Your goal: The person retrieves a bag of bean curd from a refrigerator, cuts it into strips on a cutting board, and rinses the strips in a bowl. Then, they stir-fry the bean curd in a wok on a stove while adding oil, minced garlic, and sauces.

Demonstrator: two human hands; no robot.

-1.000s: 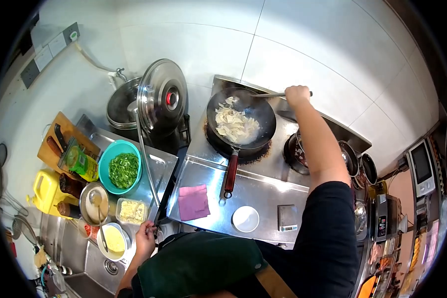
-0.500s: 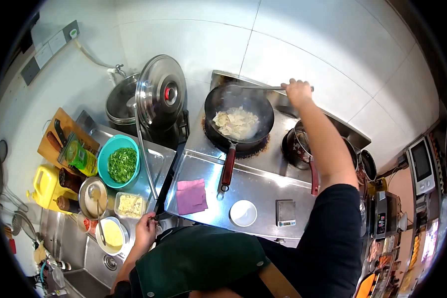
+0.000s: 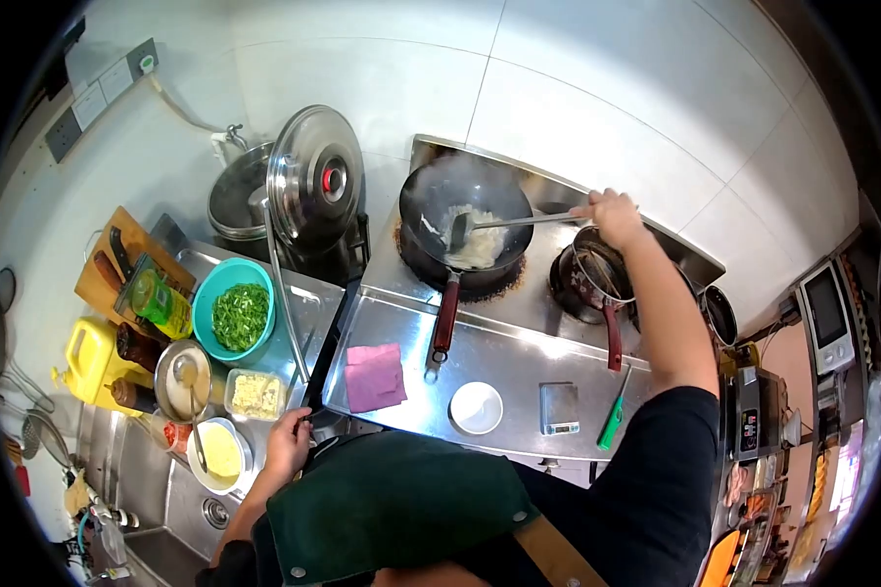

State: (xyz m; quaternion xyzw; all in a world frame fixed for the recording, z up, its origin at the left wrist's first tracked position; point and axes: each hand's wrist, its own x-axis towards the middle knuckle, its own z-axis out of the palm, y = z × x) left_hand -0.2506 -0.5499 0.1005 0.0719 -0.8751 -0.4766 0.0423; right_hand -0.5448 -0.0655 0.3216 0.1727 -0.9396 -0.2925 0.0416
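Observation:
My right hand (image 3: 612,217) is wrapped around the end of a long metal ladle (image 3: 524,222), over the back of the stove. The ladle's head is down in a dark wok (image 3: 418,201), among pale, thin food pieces (image 3: 480,245) that give off steam. The wok sits on the left burner, its dark red handle (image 3: 446,318) pointing toward me. Low at the left, my left hand (image 3: 287,442) has its fingers curled on the counter edge (image 3: 308,403), beside a clear tub of pale chopped food (image 3: 256,395).
A patterned saucepan (image 3: 587,284) stands right of the wok. On the front counter lie a purple cloth (image 3: 374,378), a white bowl (image 3: 477,407), a small scale (image 3: 560,407) and a green-handled knife (image 3: 613,416). At left are a teal bowl of chopped greens (image 3: 240,318) and a pot lid (image 3: 313,181).
My right hand has come down and slightly right. The ladle's head has moved from the wok's far rim into the food, bunching it together. My left hand stays at the counter edge.

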